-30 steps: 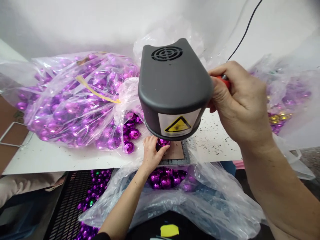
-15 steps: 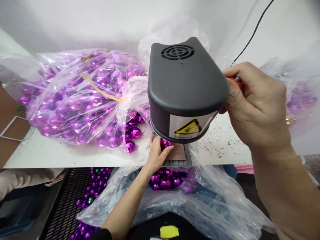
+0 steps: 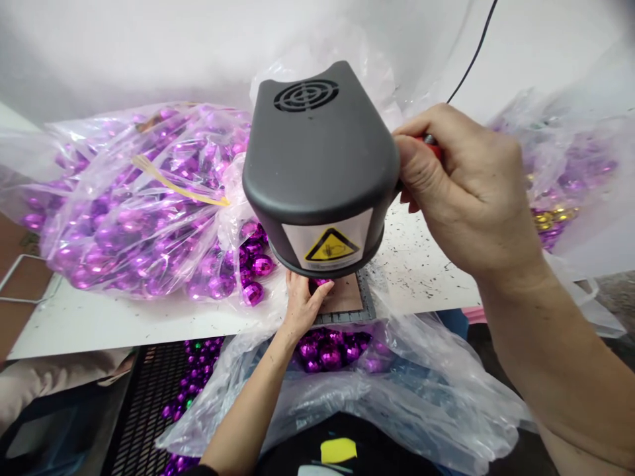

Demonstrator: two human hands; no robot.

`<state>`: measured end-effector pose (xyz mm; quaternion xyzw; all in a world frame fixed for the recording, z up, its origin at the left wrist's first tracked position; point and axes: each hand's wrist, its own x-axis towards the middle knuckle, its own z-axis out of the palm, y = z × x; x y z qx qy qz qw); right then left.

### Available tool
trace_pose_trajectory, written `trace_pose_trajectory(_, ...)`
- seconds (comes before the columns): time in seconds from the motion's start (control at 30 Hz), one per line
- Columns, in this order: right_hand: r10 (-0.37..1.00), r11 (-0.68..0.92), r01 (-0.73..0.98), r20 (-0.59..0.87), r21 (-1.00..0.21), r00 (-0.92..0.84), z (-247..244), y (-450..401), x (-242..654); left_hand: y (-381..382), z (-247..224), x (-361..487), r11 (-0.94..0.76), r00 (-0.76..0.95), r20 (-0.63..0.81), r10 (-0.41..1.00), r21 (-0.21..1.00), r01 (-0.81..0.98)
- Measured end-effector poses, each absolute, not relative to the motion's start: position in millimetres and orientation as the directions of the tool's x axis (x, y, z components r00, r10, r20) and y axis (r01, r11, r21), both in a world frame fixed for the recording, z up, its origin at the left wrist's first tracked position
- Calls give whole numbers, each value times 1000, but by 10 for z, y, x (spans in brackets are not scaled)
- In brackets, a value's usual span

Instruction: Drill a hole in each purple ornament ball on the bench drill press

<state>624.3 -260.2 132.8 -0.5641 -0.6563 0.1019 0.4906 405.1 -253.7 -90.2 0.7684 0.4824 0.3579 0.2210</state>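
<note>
My right hand [image 3: 461, 185] is closed round a red-and-black handle [image 3: 433, 147] on the side of a dark grey machine housing [image 3: 317, 158] with a round vent and a yellow warning label. Below the housing, my left hand [image 3: 301, 304] has its fingers curled at a shiny purple faceted ball [image 3: 322, 282], thumb reaching to the right. The housing hides the fingertips and most of this ball. It sits over a brown board [image 3: 346, 296] on a grey base plate [image 3: 367, 305]. More purple balls [image 3: 330, 356] lie in an open clear bag [image 3: 417, 403] below the table edge.
A tied clear bag of purple balls [image 3: 133, 225] lies on the white table [image 3: 124, 324] at left, with several loose balls beside it. Another bag [image 3: 570, 172] holds purple and gold pieces at right. A black crate [image 3: 136, 403] stands low left. A cord [image 3: 473, 56] hangs behind.
The machine and my right hand appear further left in the view, which has itself shifted. Less of the ball under the housing shows. Both hands keep their places on handle and ball.
</note>
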Motion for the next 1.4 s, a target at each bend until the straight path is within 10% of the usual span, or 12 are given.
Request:
trace_pose_trajectory(0.33,845,338,641,522,-690,117,1321,-2610,6243,-2716,-886,4160,-596,430,415,802,502,627)
trace_pose_trajectory(0.67,792,379,698,603,-607,94,1308,-2599,6270,-2736,-794,4252,-445,343,294,892,700,559)
trace_pose_trajectory(1.4,645,390,841,763,-375,42,332,-3302,6225,-2754,-792,4242,-454,359,301,884,736,502)
